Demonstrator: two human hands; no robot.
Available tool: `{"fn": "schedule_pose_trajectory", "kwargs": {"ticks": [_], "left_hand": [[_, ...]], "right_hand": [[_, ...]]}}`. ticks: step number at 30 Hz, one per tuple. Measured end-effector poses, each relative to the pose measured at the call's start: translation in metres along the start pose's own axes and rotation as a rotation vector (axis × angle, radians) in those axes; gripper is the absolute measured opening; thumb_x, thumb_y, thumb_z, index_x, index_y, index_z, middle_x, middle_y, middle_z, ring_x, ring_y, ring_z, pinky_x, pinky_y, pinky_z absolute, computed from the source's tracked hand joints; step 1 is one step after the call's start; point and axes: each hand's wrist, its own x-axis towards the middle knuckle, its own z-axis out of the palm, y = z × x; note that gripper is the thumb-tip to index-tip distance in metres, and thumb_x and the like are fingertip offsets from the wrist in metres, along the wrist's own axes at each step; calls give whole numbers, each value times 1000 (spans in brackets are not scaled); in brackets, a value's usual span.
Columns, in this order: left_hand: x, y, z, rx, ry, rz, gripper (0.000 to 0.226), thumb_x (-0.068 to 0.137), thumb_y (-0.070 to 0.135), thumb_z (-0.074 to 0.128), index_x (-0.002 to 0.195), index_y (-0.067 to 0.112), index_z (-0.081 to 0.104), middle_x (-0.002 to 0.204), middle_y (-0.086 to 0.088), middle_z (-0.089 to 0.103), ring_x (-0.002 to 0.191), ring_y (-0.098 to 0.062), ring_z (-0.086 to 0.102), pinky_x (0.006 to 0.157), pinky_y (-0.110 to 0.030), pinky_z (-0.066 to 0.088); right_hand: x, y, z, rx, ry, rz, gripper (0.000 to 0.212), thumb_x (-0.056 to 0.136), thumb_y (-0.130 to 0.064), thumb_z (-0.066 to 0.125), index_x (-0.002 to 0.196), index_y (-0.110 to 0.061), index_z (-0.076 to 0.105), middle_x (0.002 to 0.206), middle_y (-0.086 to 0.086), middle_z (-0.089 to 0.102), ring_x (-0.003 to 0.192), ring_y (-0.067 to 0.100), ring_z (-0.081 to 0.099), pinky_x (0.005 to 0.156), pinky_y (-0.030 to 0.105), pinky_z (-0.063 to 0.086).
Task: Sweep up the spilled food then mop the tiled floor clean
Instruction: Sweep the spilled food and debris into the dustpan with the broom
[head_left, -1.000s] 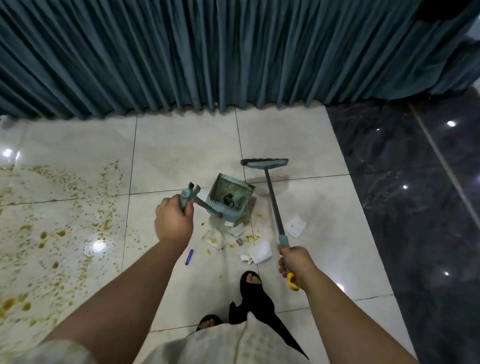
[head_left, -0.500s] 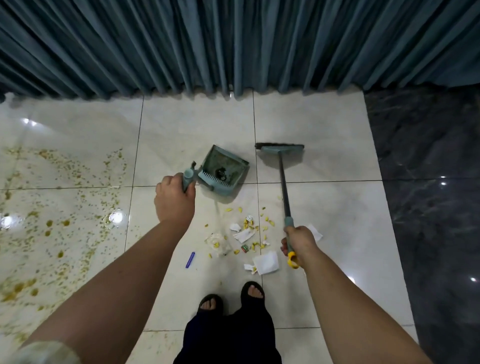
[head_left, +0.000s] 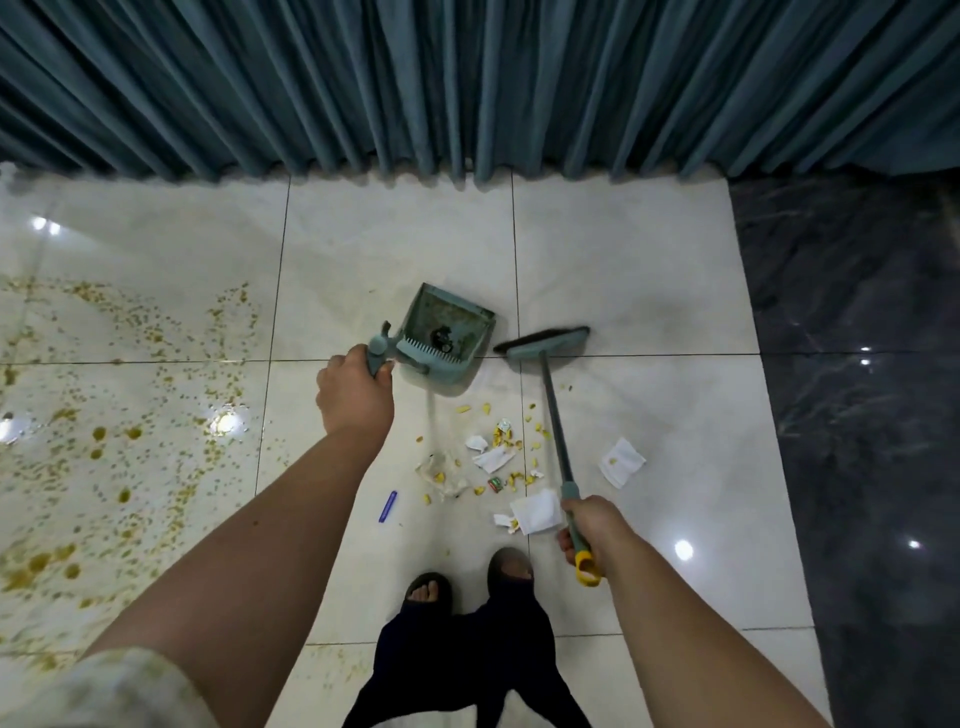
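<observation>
I had my left hand (head_left: 356, 395) closed around the dustpan handle (head_left: 379, 353), with the teal dustpan (head_left: 447, 335) held out ahead; whether it touched the tile I couldn't tell. My right hand (head_left: 587, 525) was wrapped tight on the low end of the broom handle (head_left: 555, 421), yellow loop sticking out below the fist. Broom head (head_left: 543, 342) sat just right of the pan, near a grout line. Key relation: the debris pile (head_left: 493, 457), yellow food bits, torn paper and wrappers, lay between my feet and both tools, so nearer me than the bristles. The broom's long axis ran from my right hand away toward the curtain (head_left: 467, 78). Judged the pile closer to the right hand. A stray white paper square (head_left: 621, 461) lay right of the shaft, a blue pen (head_left: 388, 505) left of the pile. The sticky spill (head_left: 119, 415) was well off left, unswept.
</observation>
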Motion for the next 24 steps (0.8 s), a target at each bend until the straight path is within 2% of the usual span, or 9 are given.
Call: {"fn": "schedule_pose_trajectory", "kwargs": {"ticks": [3, 6, 9, 14, 16, 20, 24], "left_hand": [[-15, -18, -19, 35, -12, -31, 29, 94, 31, 55, 109, 7, 58, 106, -18, 57, 104, -36, 50, 82, -47, 46], [-28, -40, -39, 28, -2, -39, 28, 94, 29, 54, 108, 6, 59, 107, -18, 57, 103, -37, 51, 80, -48, 48], [-40, -70, -57, 23, 46, -65, 30, 94, 30, 53, 109, 5, 58, 107, -17, 56, 104, -36, 51, 79, -47, 46], [-58, -132, -73, -10, 82, -80, 26, 90, 35, 58, 93, 9, 60, 91, -12, 58, 89, -34, 56, 71, -46, 51], [-64, -153, -77, -22, 78, -53, 23, 88, 34, 60, 87, 11, 61, 84, -8, 55, 83, -32, 55, 67, -41, 49], [-76, -180, -83, -29, 79, 18, 21, 86, 29, 64, 75, 12, 58, 74, -4, 51, 75, -28, 51, 59, -33, 39], [-84, -194, -85, -80, 41, 21, 27, 84, 30, 63, 66, 17, 49, 66, -3, 48, 68, -29, 51, 54, -30, 38]], "right_hand": [[-29, 25, 9, 41, 40, -16, 22, 97, -20, 51, 106, 0, 52, 73, 19, 57, 49, 22, 52, 44, 25, 42], [-53, 39, 15, 57, 48, -58, 20, 98, -20, 50, 94, -1, 53, 68, 17, 57, 48, 22, 51, 46, 25, 42], [-62, 44, 23, 9, 49, -109, 23, 99, -22, 49, 92, 0, 52, 66, 18, 57, 47, 23, 51, 44, 24, 43], [-50, 29, 60, -119, 48, -233, 27, 99, -23, 49, 90, 2, 52, 64, 20, 58, 44, 25, 49, 44, 28, 40], [-43, 16, 79, -150, 25, -246, 27, 98, -23, 51, 88, 2, 54, 65, 20, 59, 45, 25, 50, 44, 27, 40], [-27, 7, 108, -235, 29, -218, 32, 96, -26, 54, 95, 5, 57, 64, 20, 63, 45, 24, 53, 47, 28, 43], [-33, 40, 102, -284, 45, -134, 27, 94, -24, 59, 95, 2, 52, 73, 22, 62, 48, 25, 53, 45, 27, 41]]}}
